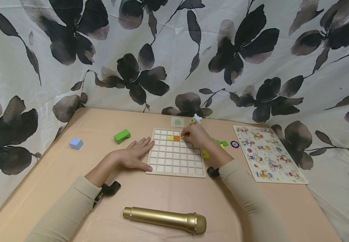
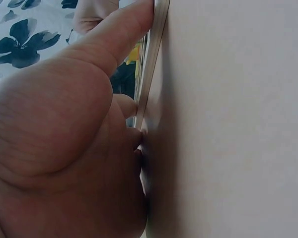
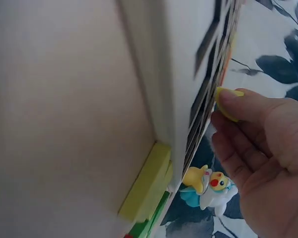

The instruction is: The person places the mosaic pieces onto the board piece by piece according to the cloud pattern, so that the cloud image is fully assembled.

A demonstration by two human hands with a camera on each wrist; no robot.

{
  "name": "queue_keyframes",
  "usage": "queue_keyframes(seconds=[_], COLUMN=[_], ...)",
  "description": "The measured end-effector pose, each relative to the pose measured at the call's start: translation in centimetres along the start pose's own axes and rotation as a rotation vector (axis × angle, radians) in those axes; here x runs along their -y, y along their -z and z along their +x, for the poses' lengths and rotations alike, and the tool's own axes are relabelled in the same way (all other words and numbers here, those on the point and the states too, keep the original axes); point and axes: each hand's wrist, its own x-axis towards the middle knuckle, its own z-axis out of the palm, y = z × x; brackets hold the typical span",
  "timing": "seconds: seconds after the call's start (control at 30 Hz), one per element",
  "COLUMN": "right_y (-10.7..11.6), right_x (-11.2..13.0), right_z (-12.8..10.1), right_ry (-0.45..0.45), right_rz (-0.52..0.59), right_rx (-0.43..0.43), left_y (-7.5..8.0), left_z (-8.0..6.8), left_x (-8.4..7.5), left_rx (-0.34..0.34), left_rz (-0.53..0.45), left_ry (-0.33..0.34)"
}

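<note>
A white grid board [image 1: 174, 164] in a pale wooden frame lies in the middle of the table. My left hand [image 1: 132, 154] is spread beside it, fingers and thumb touching its left edge. Over the grid's upper right part, my right hand [image 1: 196, 134] pinches a small yellow tile [image 3: 227, 103] between thumb and fingers, best seen in the right wrist view. In the upper rows sit a yellow tile [image 1: 170, 137] and an orange tile [image 1: 176, 138], side by side. A printed card [image 1: 177, 122] lies behind the board. My right hand partly hides a small figurine [image 1: 197, 118].
Loose green and yellow pieces [image 1: 224, 143] lie right of the board, near a dark round disc [image 1: 235, 144]. Farther right is a picture board [image 1: 268, 158]. A green arch block [image 1: 121, 136] and blue block [image 1: 76, 143] stand left; a gold microphone [image 1: 162, 217] lies in front.
</note>
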Motion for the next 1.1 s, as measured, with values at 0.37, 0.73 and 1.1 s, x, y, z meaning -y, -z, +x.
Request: queue_keyframes(seconds=[0.37, 0.73, 1.1], right_y=[0.0, -0.4, 1.6], right_x=[-0.2, -0.6, -0.8], right_z=[-0.6, -0.1, -1.3], right_ry=[0.147, 0.047, 0.041], right_rz=[0.005, 0.102, 0.198], right_rx=[0.133, 0.075, 0.035], left_y=[-0.2, -0.2, 0.2], left_z=[0.2, 0.0, -0.1], left_x=[0.7, 0.4, -0.4], left_rx=[-0.001, -0.015, 0.006], left_rz=[-0.034, -0.025, 0.061], left_ry=[0.001, -0.002, 0.057])
